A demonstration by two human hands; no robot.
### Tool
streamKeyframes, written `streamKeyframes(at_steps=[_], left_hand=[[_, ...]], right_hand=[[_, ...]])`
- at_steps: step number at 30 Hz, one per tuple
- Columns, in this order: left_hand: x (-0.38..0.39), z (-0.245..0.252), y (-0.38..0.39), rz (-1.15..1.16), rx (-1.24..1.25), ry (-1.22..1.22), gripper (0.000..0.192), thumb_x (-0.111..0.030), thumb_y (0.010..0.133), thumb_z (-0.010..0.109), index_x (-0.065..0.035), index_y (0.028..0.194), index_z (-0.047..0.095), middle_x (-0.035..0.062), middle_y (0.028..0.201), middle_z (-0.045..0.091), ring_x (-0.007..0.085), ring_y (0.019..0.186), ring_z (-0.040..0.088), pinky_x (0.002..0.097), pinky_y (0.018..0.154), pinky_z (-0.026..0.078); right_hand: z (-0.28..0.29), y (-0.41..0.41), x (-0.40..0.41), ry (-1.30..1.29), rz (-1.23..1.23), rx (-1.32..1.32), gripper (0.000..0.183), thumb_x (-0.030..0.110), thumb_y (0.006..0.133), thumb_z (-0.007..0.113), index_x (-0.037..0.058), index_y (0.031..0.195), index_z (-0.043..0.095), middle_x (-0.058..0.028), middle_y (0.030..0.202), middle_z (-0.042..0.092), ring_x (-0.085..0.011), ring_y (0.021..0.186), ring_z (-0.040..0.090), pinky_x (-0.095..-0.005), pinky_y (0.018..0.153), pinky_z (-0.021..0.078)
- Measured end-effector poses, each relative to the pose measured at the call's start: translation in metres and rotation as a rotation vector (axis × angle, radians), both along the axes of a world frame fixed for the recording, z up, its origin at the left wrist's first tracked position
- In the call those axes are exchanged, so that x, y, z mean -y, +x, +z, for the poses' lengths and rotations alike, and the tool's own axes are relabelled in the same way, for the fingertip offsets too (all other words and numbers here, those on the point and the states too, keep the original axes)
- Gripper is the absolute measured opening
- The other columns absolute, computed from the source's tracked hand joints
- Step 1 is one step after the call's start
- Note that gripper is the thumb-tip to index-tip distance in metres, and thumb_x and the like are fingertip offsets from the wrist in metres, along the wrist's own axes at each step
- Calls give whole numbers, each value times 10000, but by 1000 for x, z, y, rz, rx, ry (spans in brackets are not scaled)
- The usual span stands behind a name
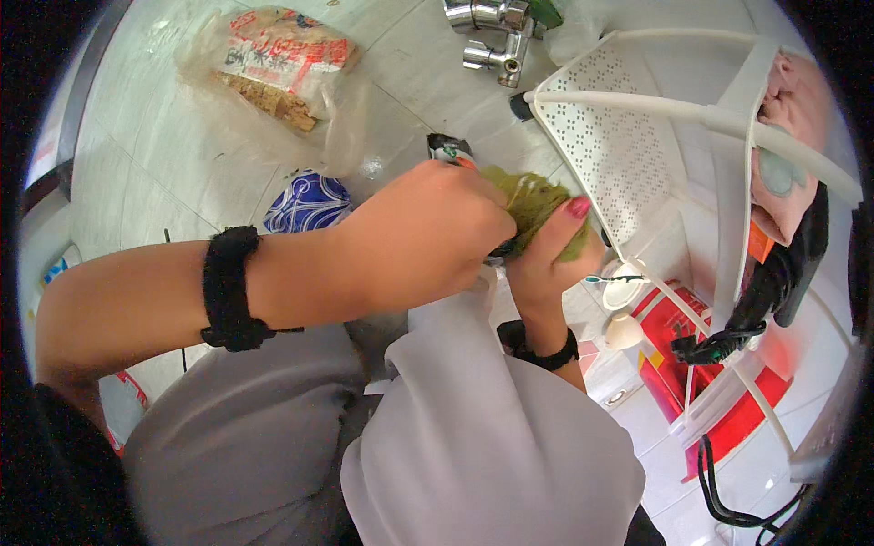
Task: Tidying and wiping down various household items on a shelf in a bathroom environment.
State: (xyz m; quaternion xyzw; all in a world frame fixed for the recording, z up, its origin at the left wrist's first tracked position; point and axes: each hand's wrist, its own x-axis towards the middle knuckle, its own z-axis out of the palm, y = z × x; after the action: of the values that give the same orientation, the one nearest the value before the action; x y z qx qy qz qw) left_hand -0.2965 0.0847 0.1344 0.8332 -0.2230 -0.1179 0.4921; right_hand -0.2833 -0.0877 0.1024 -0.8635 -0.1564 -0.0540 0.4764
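A green cloth (536,205) is bunched in my right hand (563,252), the thumb pressed over its front. Against the cloth's left side, my left hand (447,225) is closed in a fist. A dark object (502,250) shows in a sliver between the fist and the cloth; most of it is hidden by my fingers. Just beyond the fist is a small black, white and orange item (452,147), partly covered. Both hands are raised over my lap, in front of grey fabric (491,409) on my legs.
A plastic bag (287,58) with tan flaky pieces and a blue patterned item (308,199) lie on the tiled floor (157,177). Chrome plumbing fittings (502,41) are at the top. At right stand a white perforated rack (608,130), a white cup (624,332) and red packaging (683,368).
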Motion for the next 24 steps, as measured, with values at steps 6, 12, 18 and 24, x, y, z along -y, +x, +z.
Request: streamKeyframes(at_steps=[6,12,18,24], left_hand=[[4,5,9,-12,211,34,284,-31,559,598,0,840,569,111,711,521,303,718,550,390,608,450],[3,19,19,-40,131,65,258,-30,575,600,-12,830,576,111,684,510,305,665,544,385,587,451],[1,27,0,53,78,-92,157,-16,669,618,-35,825,619,106,686,566,266,632,575,339,566,458],[-18,21,-8,552,-783,-600,178,3,795,622,19,968,659,38,883,665,69,803,585,205,725,479]], right_hand=[[4,11,-6,776,-529,-754,318,357,923,437,73,793,491,-8,728,495,-122,657,514,-285,588,434],[17,15,-4,1022,-525,-1058,293,345,930,387,79,905,505,-50,840,556,-207,767,583,-370,670,489],[-28,37,90,1129,-493,-1014,335,366,917,349,92,971,534,-107,925,596,-284,833,591,-496,738,482],[-1,35,64,1059,-409,-788,418,384,927,365,67,1167,495,-72,1075,567,-239,933,559,-414,848,445]])
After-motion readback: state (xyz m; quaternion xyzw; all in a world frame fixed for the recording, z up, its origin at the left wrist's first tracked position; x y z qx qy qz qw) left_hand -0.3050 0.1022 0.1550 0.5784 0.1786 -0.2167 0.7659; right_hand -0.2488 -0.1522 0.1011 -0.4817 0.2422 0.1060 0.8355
